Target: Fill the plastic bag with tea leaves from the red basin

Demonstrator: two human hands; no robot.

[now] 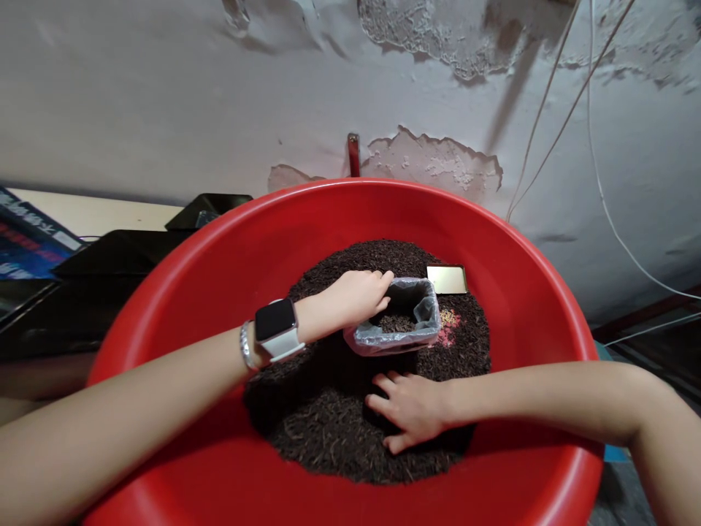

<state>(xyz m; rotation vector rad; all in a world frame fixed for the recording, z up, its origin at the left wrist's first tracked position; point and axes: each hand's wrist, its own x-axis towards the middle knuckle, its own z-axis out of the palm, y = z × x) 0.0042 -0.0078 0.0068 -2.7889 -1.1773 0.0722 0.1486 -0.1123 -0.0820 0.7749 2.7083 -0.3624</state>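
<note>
From where I stand, I see a person working over a big red tub (pixel 539 267) with a broad heap of dark, dry leaf-like bits (pixel 328 435) at its bottom. The left hand (pixel 358 299) is closed over the near-left edge of a small rectangular container (pixel 394 345), fingers curled at its rim. The container sits over the heap, lined with clear plastic, some of the same dark bits inside it. Just below, the right hand (pixel 410 409) lies open on the heap, fingers spread; whether it has hold of any bits I can't tell. A shallow gold-coloured tray (pixel 446 280) rests just behind the container, to its right, near a pink and yellow patch (pixel 447 329). There's a smartwatch (pixel 275 321) and a bracelet (pixel 246 346) on the left wrist. Behind the tub, the wall (pixel 164 95) is peeling.
</note>
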